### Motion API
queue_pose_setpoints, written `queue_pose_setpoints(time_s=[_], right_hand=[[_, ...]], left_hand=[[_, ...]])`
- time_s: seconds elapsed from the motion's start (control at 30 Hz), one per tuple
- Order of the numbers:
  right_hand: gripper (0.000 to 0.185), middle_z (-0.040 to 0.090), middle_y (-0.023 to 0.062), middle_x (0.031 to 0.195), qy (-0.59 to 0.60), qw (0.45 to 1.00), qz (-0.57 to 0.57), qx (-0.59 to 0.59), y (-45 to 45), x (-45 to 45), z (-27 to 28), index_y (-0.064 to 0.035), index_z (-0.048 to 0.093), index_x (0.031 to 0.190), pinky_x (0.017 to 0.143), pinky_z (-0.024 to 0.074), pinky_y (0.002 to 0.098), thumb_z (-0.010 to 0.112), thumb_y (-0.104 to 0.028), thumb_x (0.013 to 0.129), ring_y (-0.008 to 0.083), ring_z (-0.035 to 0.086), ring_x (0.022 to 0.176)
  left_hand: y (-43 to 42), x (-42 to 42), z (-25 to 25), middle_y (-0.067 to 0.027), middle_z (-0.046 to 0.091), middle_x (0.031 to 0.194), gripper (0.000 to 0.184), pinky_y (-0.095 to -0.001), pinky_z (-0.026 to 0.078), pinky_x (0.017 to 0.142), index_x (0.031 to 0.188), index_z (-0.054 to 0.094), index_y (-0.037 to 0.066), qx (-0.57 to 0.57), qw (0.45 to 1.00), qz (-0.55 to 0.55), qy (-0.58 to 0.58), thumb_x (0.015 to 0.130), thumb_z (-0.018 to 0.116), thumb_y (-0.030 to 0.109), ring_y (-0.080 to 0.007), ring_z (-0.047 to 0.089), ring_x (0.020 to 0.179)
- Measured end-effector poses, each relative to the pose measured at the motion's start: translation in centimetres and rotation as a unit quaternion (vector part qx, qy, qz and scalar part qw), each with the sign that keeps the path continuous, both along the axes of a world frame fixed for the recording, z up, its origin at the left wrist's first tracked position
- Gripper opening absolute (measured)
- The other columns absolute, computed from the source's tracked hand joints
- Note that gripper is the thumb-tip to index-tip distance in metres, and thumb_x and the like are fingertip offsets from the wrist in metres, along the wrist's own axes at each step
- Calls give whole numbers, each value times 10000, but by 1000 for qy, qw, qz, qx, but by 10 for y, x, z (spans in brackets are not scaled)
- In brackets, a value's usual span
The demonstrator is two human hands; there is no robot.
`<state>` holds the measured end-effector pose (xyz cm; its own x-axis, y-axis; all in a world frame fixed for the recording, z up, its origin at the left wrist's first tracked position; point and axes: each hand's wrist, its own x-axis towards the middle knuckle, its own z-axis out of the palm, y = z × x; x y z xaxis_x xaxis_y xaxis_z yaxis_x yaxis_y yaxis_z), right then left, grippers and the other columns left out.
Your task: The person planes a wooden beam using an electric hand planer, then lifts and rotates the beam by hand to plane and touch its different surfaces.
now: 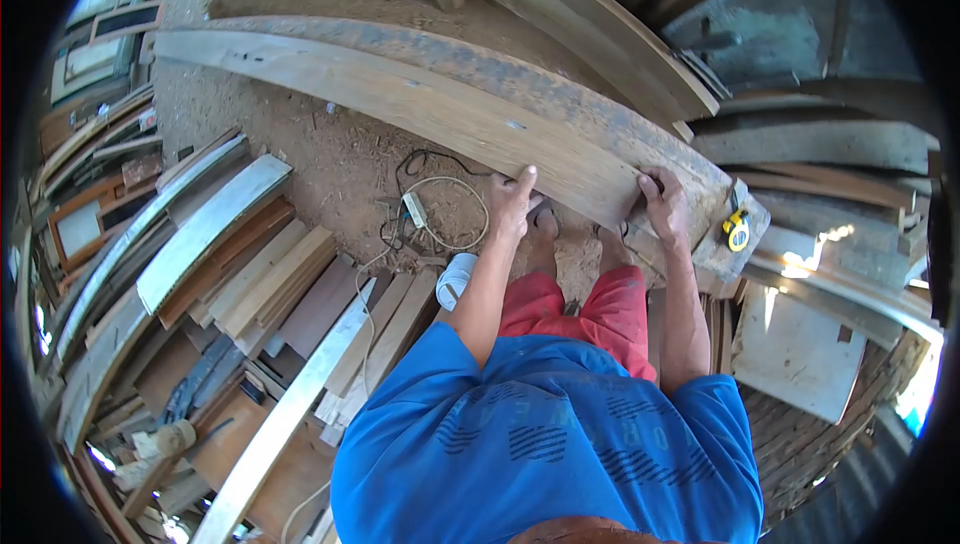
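Observation:
A long, pale wooden board (420, 99) lies along a rough, worn beam or bench top (560, 94). My left hand (513, 202) grips the board's near edge, with the thumb on its upper face and the fingers hidden beneath. Farther right, my right hand (665, 206) holds the board's right end, thumb and fingers wrapped round its corner. A yellow and black tape measure (737, 231) rests on the bench's right end, just beyond my right hand.
Stacked planks (275, 279) fill the lower left. A white power strip (414, 210) with looped cords lies on the dirt floor, near a white round container (456, 279). More boards (820, 144) are piled at the right, above a pale panel (797, 354).

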<state>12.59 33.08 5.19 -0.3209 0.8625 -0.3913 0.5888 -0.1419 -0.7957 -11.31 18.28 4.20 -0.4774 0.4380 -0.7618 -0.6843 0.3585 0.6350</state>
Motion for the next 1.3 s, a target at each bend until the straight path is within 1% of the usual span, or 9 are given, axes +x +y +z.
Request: queue_pose_setpoints(time_s=[0.23,0.5,0.57,0.6,0.7,0.8,0.9,1.07,1.3], right_hand=[[269,709,164,963,-27,995,55,80,2,1,-14,17,700,1086,863,498,358,626,-202,950,252,662,931],[266,713,199,1030,-143,981,127,40,-8,-2,4,-53,722,1112,922,502,442,661,-224,917,345,660,1034],[309,711,218,1012,-205,947,181,168,-14,-10,10,-51,721,1145,936,501,453,667,-237,904,357,665,1008],[407,633,221,1285,-242,940,190,149,-20,-35,63,-86,679,1225,1038,429,521,710,-301,880,395,572,1204],[665,579,245,1361,-130,955,255,76,-41,-69,101,-65,559,1377,1103,391,499,775,-316,800,425,561,1218],[822,570,230,1392,-225,887,303,267,-70,-88,94,-46,450,1463,1123,397,475,786,-218,732,423,540,1266],[817,537,230,1439,-207,908,286,226,-59,-86,80,-27,462,1453,1095,445,454,761,-121,698,385,524,1320],[688,691,222,1181,-260,918,276,119,-34,-94,100,-89,532,1381,905,545,494,712,-87,717,417,675,1059],[560,727,224,1029,-260,916,274,133,-12,-92,88,-114,582,1314,862,550,503,743,-167,781,419,701,970]], left_hand=[[5,-20,-19,-130,550,1318,700,-546,593,854,1390,429,108,82,994,54,-46,841,835,260,-298,621,1136],[-10,-17,-2,-117,656,1091,652,-353,583,648,1261,519,32,50,995,65,-50,790,869,316,-200,679,852],[-4,-14,15,-117,678,994,567,-334,560,610,1158,593,20,17,997,70,-17,777,864,340,-191,674,774],[2,-17,30,-116,682,974,539,-336,559,606,1134,610,21,0,998,54,-14,779,860,340,-192,674,767],[12,-20,42,-99,697,942,497,-337,555,602,1082,654,14,-37,999,23,1,778,852,354,-185,672,750],[26,-18,47,-107,706,950,485,-339,557,619,1058,688,-6,-67,998,8,11,778,854,353,-183,673,753],[37,-21,42,-126,720,936,463,-354,555,648,1012,725,-34,-65,998,-19,17,783,853,347,-195,684,776],[66,-1,42,-172,744,941,469,-386,555,746,975,731,-79,-23,995,-15,98,792,832,342,-234,712,853],[95,4,25,-213,718,1074,525,-396,554,877,1161,627,-93,-4,989,23,144,780,766,240,-290,707,980]])
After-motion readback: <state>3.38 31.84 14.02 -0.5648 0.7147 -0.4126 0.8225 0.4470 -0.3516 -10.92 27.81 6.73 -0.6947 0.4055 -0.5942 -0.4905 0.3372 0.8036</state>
